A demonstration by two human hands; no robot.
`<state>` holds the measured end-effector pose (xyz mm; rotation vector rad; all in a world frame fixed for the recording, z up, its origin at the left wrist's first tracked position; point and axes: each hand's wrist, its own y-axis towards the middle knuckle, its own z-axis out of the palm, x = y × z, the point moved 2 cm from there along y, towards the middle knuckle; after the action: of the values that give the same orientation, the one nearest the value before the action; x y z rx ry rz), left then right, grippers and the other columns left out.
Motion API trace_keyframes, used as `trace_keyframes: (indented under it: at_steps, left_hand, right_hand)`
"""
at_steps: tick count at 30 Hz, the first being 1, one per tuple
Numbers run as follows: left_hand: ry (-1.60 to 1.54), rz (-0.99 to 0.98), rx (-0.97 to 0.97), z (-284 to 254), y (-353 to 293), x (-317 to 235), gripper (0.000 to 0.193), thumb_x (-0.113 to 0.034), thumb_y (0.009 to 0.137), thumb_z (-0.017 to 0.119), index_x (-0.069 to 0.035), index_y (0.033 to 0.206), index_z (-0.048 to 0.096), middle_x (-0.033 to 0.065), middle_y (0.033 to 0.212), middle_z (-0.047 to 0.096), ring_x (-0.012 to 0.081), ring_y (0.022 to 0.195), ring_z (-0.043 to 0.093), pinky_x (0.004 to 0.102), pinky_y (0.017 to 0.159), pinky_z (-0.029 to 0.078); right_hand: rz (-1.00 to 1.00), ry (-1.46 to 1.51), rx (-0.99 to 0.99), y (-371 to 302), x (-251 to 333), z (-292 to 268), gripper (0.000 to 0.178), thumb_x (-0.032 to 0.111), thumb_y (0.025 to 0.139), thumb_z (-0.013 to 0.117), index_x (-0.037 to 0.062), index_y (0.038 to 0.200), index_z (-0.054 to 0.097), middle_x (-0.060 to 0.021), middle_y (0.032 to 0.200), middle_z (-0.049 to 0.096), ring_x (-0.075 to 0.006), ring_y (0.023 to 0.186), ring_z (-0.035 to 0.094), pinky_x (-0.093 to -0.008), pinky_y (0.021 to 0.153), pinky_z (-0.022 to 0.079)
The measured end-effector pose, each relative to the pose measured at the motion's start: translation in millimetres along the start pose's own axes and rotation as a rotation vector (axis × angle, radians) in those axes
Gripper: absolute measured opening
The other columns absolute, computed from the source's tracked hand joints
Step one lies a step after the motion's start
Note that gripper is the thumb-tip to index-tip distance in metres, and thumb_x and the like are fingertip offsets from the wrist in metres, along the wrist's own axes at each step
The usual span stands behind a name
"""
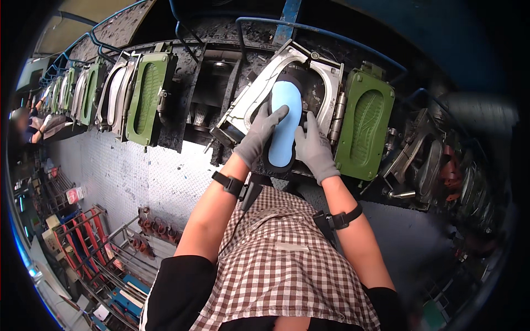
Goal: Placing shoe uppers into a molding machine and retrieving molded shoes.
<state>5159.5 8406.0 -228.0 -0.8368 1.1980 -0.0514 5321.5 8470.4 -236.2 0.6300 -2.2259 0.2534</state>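
Observation:
A shoe sole (286, 132) with a light blue top and a black rim is held up over an open metal mould frame (330, 74). My left hand (259, 135), in a grey glove, grips its left edge, the thumb lying on the blue face. At the right edge, my gloved right hand (317, 149) has its thumb against the sole; its fingers reach along the side and their tips are partly hidden. Just right of the frame stands a green mould half (365, 129) with a sole-shaped hollow.
Another green mould (149, 96) heads a row of moulds running off to the left. Blue pipes (320, 33) run behind the bench. A metal rack (118, 243) stands lower left. At far left is another person (41, 127). More mould parts (425, 160) lie right.

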Motion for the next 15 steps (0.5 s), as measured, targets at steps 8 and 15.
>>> trace_keyframes:
  at_steps: [8,15]
  left_hand:
    - [-0.129,0.191,0.218,15.8,37.6,4.1,0.079,-0.020,0.089,0.074,0.001,0.155,0.037,0.0133,0.133,0.062,0.0190,0.114,0.062,0.0331,0.097,0.052]
    - [-0.156,0.214,0.203,49.3,85.6,-27.0,0.088,-0.013,0.091,0.072,-0.007,0.164,0.024,0.0147,0.132,0.064,0.0209,0.112,0.064,0.0317,0.095,0.054]
  right_hand:
    - [0.596,0.416,0.151,-15.2,15.3,4.6,0.051,0.012,0.094,0.063,-0.0057,0.140,0.050,-0.0049,0.079,0.056,-0.0131,0.064,0.055,-0.0306,0.061,0.048]
    - [0.348,0.096,-0.126,35.9,4.4,-12.4,0.057,0.012,0.093,0.061,0.0028,0.147,0.048,-0.0086,0.076,0.061,-0.0224,0.066,0.061,-0.0396,0.069,0.052]
